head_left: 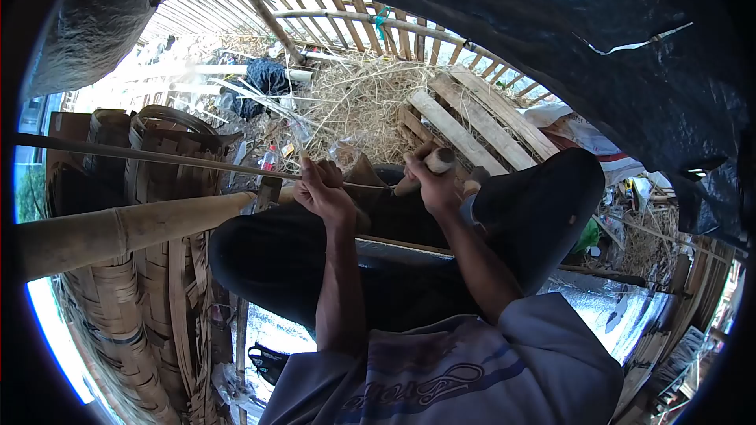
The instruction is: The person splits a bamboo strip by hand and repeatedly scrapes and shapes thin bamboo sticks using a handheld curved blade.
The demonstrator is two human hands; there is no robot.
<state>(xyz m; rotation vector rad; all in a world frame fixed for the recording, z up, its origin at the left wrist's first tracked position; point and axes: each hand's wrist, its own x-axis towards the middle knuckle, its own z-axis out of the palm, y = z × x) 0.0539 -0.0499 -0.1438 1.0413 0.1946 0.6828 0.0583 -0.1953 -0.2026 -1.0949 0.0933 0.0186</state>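
Strip of pale wood or bamboo, long and thin: lies slantwise in front of the person, its near end between the two hands. Left hand closed round it, thumb pressed along the top. Right hand, at the strip's near end, grasps a thick wooden handle; whether a blade meets the strip cannot be made out. Step in hand, as judged: working the strip with the handled tool. Next move would call for a firm left hold and a controlled right wrist, fingers clear of any edge. Crossed legs sit under and beside the strip's near end. Bamboo pole lies on the person's side of the strip; straw and planks beyond it.
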